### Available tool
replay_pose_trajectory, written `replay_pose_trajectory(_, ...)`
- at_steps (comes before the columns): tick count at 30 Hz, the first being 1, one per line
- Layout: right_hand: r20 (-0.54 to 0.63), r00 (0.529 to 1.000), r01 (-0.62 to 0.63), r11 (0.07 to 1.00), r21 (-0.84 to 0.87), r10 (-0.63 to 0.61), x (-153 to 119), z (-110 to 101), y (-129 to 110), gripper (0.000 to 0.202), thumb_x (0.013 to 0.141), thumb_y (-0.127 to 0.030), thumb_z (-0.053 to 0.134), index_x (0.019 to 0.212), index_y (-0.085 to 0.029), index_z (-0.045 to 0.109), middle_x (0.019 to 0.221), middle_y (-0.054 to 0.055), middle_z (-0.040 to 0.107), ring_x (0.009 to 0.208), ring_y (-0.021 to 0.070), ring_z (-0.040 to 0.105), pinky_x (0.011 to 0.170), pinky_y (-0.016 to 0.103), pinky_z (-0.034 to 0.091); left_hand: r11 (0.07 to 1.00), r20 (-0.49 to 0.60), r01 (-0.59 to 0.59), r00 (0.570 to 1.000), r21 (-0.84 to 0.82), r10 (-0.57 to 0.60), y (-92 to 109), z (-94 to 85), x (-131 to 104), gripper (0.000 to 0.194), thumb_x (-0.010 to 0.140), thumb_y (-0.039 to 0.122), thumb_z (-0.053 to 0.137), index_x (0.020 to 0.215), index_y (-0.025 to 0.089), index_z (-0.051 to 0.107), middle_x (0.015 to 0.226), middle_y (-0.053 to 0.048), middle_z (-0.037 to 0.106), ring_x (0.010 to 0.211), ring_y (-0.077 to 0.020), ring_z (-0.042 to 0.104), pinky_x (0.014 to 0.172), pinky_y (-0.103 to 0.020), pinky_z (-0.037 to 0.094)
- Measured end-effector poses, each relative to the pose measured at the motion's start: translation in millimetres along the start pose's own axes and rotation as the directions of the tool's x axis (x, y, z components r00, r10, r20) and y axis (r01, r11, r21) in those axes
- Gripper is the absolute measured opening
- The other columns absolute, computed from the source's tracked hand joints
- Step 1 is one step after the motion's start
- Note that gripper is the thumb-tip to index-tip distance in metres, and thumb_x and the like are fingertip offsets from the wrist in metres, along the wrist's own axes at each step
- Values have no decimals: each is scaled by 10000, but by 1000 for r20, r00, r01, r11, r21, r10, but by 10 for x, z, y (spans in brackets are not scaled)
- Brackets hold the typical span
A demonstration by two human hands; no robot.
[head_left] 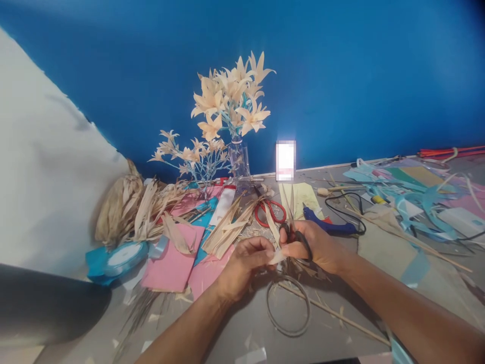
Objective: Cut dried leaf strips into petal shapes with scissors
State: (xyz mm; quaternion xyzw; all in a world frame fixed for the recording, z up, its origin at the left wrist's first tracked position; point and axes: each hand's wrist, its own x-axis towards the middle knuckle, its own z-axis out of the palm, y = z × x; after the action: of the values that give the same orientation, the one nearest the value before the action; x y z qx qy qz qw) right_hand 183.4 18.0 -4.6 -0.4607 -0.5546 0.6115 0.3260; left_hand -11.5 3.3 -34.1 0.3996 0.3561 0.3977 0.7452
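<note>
My left hand [240, 268] pinches a small pale piece of dried husk [278, 257] between thumb and fingertips. Black-handled scissors [305, 244] are looped on the fingers of my right hand [322, 247], their blades pointing away from me. The right thumb and fingertip also meet the husk piece, so both hands touch it. Just below the hands lies a ring of wire [270, 308]. Beyond them are red-handled scissors [257, 217] and a fan of dried husk strips [223, 230]. A blue glue gun [329, 226] rests past my right hand.
Husk flowers [231, 93] stand in a clear vase [239, 164] by the blue wall. At left are a husk bundle [117, 212], a blue ribbon spool [127, 255] and pink sheets [176, 258]. Pale blue ribbons [428, 202] lie right; a thin stick [341, 317] is in front.
</note>
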Motion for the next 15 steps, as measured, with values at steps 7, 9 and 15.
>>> replay_pose_trajectory(7, -31, 999, -7, 997, 71, 9, 30, 65, 29, 247, 564, -257, 772, 720, -189, 593, 543, -82, 456, 510, 91, 354, 495, 224, 287, 997, -117, -49, 992, 51, 55, -81, -12, 38, 278, 687, 337, 844, 676, 145, 644, 594, -4, 598, 568, -101, 519, 608, -233, 364)
replay_pose_trajectory(9, -65, 998, -3, 995, 97, 9, 40, 76, 53, 261, 555, -271, 778, 716, -189, 589, 543, -79, 461, 507, 92, 357, 488, 223, 284, 999, -118, -15, 993, 47, 20, -82, -17, 43, 284, 675, 339, 857, 696, 136, 660, 591, -7, 603, 558, -96, 518, 592, -225, 358)
replay_pose_trajectory(15, -47, 999, 27, 993, 111, -22, 55, -32, 90, 259, 590, -334, 760, 728, -170, 614, 597, -43, 525, 543, 106, 408, 500, 228, 305, 990, 10, 75, 997, -116, -74, -25, -37, 43, 335, 723, 412, 828, 708, 122, 662, 648, -34, 621, 574, -116, 566, 614, -249, 438)
